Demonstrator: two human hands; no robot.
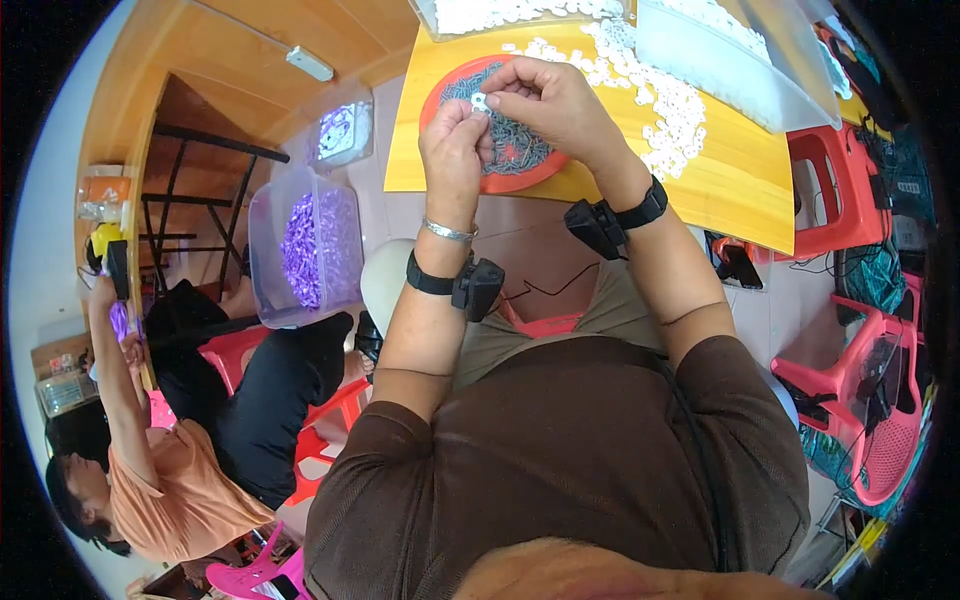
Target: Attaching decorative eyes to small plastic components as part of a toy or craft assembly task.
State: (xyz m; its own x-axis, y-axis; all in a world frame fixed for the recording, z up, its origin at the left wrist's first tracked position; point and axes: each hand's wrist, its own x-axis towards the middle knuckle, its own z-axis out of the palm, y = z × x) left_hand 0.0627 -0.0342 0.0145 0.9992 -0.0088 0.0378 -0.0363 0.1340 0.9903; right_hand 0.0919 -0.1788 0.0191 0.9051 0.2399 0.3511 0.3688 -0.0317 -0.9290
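Observation:
Both hands meet above a round red tray [522, 181] of small grey screw-like pieces [520, 148]. A small white plastic piece [479, 101] with a hole is pinched between the thumb and finger of my left hand [454, 150]. My right hand [556, 108] comes in from the right, thumb and forefinger pressed together at the edge of that piece. Whatever lies between those right fingertips is too small to make out. Many loose white plastic pieces [677, 125] are spread on the yellow table [738, 195] to the right of the tray.
Clear bins [690, 75] of white pieces stand at the table's far side. Left, on the floor, is a clear tub [270, 262] of purple pieces. A co-worker in an orange shirt [190, 495] sits at the left, arm raised. Red stool [838, 195] and pink chair [885, 455] stand right.

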